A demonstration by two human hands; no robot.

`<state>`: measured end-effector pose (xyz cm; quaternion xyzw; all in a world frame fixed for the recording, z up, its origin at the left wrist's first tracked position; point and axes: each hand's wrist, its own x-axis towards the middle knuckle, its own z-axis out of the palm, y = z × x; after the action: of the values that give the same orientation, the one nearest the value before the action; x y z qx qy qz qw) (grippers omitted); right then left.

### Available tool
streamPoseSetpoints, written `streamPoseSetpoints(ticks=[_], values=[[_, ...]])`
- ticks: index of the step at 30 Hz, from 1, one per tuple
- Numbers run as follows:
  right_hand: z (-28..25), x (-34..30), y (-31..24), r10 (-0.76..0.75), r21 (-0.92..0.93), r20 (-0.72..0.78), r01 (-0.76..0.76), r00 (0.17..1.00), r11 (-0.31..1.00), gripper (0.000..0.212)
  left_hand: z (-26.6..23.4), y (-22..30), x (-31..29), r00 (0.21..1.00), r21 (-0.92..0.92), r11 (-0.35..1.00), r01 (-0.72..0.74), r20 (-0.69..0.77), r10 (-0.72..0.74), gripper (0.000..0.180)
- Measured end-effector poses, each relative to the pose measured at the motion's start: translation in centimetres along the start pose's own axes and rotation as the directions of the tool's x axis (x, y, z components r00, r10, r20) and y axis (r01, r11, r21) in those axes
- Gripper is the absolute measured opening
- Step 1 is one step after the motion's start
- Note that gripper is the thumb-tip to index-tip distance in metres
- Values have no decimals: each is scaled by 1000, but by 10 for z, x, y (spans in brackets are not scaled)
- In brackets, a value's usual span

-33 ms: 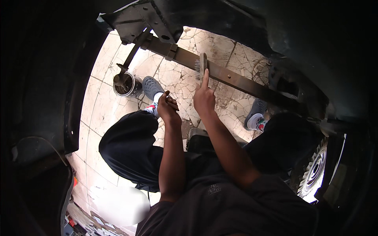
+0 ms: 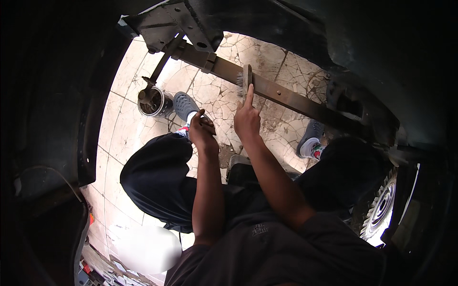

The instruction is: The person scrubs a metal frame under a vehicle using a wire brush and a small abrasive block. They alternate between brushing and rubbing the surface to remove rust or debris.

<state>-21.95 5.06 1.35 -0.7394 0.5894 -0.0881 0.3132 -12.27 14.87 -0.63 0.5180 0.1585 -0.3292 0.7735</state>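
Nothing has shifted since before: right hand (image 2: 246,121) still grips the wire brush (image 2: 245,80) against the metal bar (image 2: 286,97). Left hand (image 2: 202,131) is closed around something small and dark.

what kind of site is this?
Likely an outdoor vehicle repair yard, under a truck: a long steel bar that the right hand works with a wire brush, a tyre, and cracked paving.

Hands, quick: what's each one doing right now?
Left hand: closed around a small dark object, unclear what.
Right hand: holding a wire brush against the metal bar.
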Motion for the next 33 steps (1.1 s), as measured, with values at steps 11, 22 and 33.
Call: streamPoseSetpoints(ticks=[11, 22, 33], values=[[37, 58, -69, -152, 178, -209, 191, 966, 965, 81, 16, 172, -71, 900, 492, 760, -424, 319, 296, 32], [38, 82, -93, -138, 206, -241, 190, 961, 960, 76, 19, 126, -46, 957, 436, 862, -258, 240, 165, 33], [49, 2, -47, -223, 77, -176, 239, 959, 968, 81, 25, 113, -46, 933, 453, 831, -322, 302, 197, 32]])
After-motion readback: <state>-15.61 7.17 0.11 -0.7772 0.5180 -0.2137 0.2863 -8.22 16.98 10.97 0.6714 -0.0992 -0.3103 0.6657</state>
